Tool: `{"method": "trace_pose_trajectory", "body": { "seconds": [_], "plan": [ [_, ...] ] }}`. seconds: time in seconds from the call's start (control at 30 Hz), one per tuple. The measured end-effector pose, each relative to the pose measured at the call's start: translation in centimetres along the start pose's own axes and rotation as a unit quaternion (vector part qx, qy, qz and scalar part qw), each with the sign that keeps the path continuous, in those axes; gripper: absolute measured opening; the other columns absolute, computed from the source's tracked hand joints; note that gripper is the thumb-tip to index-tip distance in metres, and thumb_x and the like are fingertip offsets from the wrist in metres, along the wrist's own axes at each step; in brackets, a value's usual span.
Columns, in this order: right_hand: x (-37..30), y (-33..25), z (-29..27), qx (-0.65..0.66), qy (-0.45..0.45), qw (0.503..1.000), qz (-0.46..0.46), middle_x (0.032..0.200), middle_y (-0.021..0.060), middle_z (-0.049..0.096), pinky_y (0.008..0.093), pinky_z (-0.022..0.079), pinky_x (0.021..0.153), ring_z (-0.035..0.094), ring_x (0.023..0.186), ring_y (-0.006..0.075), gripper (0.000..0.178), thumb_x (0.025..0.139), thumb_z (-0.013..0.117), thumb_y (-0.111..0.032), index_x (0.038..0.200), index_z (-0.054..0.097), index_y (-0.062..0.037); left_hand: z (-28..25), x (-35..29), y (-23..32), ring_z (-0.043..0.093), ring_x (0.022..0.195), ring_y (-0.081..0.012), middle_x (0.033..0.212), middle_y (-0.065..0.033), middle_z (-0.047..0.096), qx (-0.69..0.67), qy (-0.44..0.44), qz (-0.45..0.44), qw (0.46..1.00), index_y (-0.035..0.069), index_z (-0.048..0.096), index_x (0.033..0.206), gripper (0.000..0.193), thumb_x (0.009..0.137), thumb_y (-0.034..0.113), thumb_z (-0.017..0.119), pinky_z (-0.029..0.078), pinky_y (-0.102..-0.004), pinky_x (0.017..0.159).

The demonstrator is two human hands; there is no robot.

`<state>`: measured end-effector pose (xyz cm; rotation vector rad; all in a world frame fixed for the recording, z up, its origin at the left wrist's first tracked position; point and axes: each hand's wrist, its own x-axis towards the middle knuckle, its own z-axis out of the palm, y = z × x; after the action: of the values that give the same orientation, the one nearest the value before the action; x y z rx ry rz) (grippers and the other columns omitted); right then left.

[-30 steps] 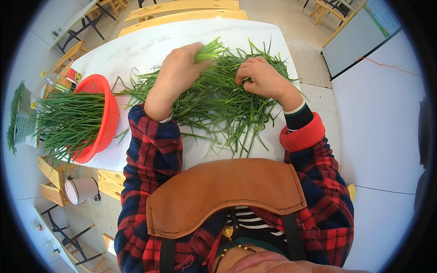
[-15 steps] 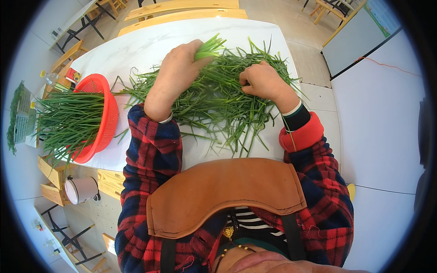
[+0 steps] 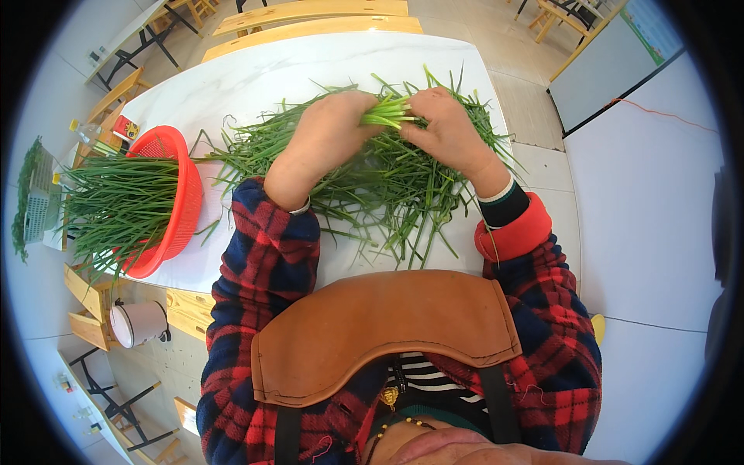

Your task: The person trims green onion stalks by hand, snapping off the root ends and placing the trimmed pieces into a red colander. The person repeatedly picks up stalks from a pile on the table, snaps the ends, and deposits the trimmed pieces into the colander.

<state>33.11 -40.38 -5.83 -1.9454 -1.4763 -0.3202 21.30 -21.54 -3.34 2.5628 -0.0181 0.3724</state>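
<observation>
A bunch of chives [image 3: 385,113] with pale stem ends pointing right is gripped in my left hand [image 3: 329,128], raised over the table. My right hand [image 3: 448,132] meets it from the right, its thumb and fingers pinched at the tips of the stems. My fingertips partly hide what they pinch. Beneath both hands a loose heap of long green chives [image 3: 418,201] spreads over the white table [image 3: 256,70]. To the left, a red plastic basket [image 3: 188,201] is filled with more chives [image 3: 124,198].
Behind the red basket stand a clear bottle [image 3: 84,132] and a small red packet [image 3: 125,128]. Wooden benches [image 3: 310,35] line the table's far side. A pale bin [image 3: 138,322] is on the floor at lower left. A white cabinet [image 3: 643,186] rises at the right.
My left hand has come right and slightly down with its bunch of chives. My right hand has risen a little from the heap, and its fingers now touch the stem ends.
</observation>
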Motion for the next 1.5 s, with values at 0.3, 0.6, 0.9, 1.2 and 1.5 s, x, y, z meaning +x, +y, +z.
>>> {"method": "trace_pose_trajectory", "body": {
  "seconds": [0.3, 0.6, 0.9, 1.2, 1.5],
  "plan": [
    [-0.4, 1.7, -2.0, -0.100, -0.052, 0.992, 0.057, 0.087, 0.0023, 0.067, 0.0400, 0.043, 0.092, 0.061, 0.095, 0.0254, 0.006, 0.081, 0.065, -0.009, 0.082, 0.069, -0.0119, -3.2, 0.2, -2.8, 0.059, 0.086, -0.0079, 0.092, 0.0006, 0.066, -0.163, 0.102, -0.048, 0.980, 0.001, 0.071, 0.109, 0.020, 0.095, 0.017, 0.072, 0.047, -0.0243, 0.079],
    [-1.2, 2.3, -0.3, -0.157, -0.176, 0.971, 0.040, 0.086, 0.0043, 0.069, 0.0396, 0.042, 0.094, 0.060, 0.098, 0.0243, 0.009, 0.078, 0.071, -0.011, 0.086, 0.074, -0.0152, -2.3, 0.2, -2.4, 0.058, 0.089, -0.0093, 0.095, 0.0007, 0.064, -0.157, 0.088, -0.034, 0.983, 0.003, 0.071, 0.108, 0.019, 0.094, 0.016, 0.073, 0.047, -0.0251, 0.082],
    [0.2, 0.7, -2.4, 0.411, 0.067, 0.894, 0.167, 0.092, -0.0024, 0.066, 0.0241, 0.047, 0.083, 0.060, 0.089, 0.0072, 0.008, 0.090, 0.068, -0.007, 0.097, 0.068, -0.0032, -2.5, 0.1, -2.0, 0.055, 0.085, -0.0071, 0.093, 0.0021, 0.064, -0.135, 0.136, -0.016, 0.981, 0.002, 0.068, 0.107, 0.019, 0.094, 0.014, 0.074, 0.046, -0.0246, 0.077],
    [0.5, -1.5, -2.2, 0.494, 0.057, 0.851, 0.169, 0.097, -0.0002, 0.067, 0.0241, 0.048, 0.085, 0.060, 0.092, 0.0080, 0.013, 0.091, 0.069, -0.005, 0.103, 0.068, -0.0023, -1.6, -0.5, 0.8, 0.056, 0.084, -0.0058, 0.094, 0.0021, 0.067, -0.289, 0.071, -0.058, 0.953, 0.001, 0.067, 0.111, 0.021, 0.094, 0.013, 0.073, 0.046, -0.0225, 0.078],
    [0.6, -3.5, -2.7, 0.472, 0.108, 0.859, 0.167, 0.108, 0.0065, 0.071, 0.0254, 0.049, 0.092, 0.063, 0.099, 0.0115, 0.026, 0.093, 0.061, -0.002, 0.118, 0.066, 0.0002, -3.1, -0.8, 1.7, 0.052, 0.071, -0.0051, 0.085, 0.0037, 0.065, -0.361, 0.118, -0.075, 0.922, 0.002, 0.071, 0.113, 0.022, 0.094, 0.013, 0.072, 0.043, -0.0230, 0.064]
  ]
}}
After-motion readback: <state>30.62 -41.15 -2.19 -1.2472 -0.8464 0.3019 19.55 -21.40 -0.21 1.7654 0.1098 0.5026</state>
